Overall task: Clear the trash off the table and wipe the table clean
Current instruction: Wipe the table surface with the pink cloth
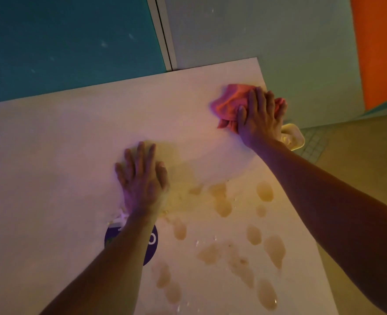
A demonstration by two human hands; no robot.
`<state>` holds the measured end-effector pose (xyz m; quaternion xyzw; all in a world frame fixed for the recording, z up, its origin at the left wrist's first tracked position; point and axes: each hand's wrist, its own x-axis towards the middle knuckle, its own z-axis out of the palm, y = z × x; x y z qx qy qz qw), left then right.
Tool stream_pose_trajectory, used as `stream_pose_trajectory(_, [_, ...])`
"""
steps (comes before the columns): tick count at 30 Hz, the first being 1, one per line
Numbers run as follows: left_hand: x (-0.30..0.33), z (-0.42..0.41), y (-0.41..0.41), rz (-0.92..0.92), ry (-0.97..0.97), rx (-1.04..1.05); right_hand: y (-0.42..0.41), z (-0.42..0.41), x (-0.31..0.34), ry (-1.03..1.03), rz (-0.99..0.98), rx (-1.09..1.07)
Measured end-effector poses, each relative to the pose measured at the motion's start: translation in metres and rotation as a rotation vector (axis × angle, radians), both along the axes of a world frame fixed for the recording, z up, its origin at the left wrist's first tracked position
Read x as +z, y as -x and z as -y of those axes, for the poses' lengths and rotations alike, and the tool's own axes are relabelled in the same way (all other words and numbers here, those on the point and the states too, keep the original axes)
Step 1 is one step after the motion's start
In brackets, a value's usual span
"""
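**Hands on the wet table, one with the cloth**

Table (62, 155) is pale and fills most of the view, so I place everything against it. Right hand (259, 119) lies near the far right corner of the table, on top of a crumpled pink cloth (231, 102). Its fingers are bent over the bunched fabric and press it down on the surface; the thumb is tucked into a fold on the inner side. Part of the cloth sticks out past the fingertips, toward the far edge of the table.

Left hand (142, 176) rests flat on the table near its middle, fingers straight and a little spread, the palm down. It holds nothing. It touches the edge of a wet yellowish patch.

Brownish spill spots (265, 190) are scattered over the near right part of the table, between the two forearms and closer to the person. A round purple sticker (151, 244) sits on the table under the left forearm, half hidden by it. Some small torn white scraps (119, 215) lie just beside the left wrist.

Just beyond the right edge of the table, behind the right wrist, a pale yellow object (293, 136) is partly visible; I cannot tell what it is.
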<state>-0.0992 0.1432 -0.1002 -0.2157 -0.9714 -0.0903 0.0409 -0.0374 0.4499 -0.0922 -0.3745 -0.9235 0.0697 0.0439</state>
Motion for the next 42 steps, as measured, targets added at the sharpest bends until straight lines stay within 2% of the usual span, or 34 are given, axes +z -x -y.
stream_pose_trajectory(6, [-0.004, 0.0, 0.001, -0.021, 0.011, 0.003, 0.003, 0.02, -0.001, -0.012, -0.007, -0.017])
stream_pose_trajectory(12, [-0.001, 0.001, 0.001, -0.012, -0.003, -0.015, -0.004, 0.1, -0.002, -0.022, -0.045, 0.09])
stream_pose_trajectory(14, [0.003, 0.003, 0.001, -0.002, -0.06, -0.039, -0.01, 0.13, -0.002, -0.016, -0.047, 0.134])
stream_pose_trajectory(19, [0.012, 0.015, 0.004, -0.008, -0.342, -0.067, -0.042, 0.191, 0.001, -0.009, -0.057, 0.262])
stream_pose_trajectory(21, [0.014, 0.03, 0.002, 0.04, -0.384, -0.054, -0.061, 0.208, 0.003, -0.004, -0.035, 0.298])
stream_pose_trajectory(23, [0.013, 0.047, -0.006, 0.056, -0.328, -0.065, -0.085, 0.225, 0.004, 0.005, -0.034, 0.303])
stream_pose_trajectory(28, [0.004, 0.074, -0.032, 0.064, -0.031, -0.128, -0.138, 0.251, 0.007, -0.02, -0.026, 0.237])
stream_pose_trajectory(33, [0.006, 0.074, -0.036, 0.025, -0.004, -0.109, -0.125, 0.249, 0.007, -0.018, 0.013, 0.145])
stream_pose_trajectory(42, [-0.001, 0.073, -0.033, 0.002, -0.015, -0.095, -0.026, 0.187, 0.003, -0.005, -0.017, 0.032])
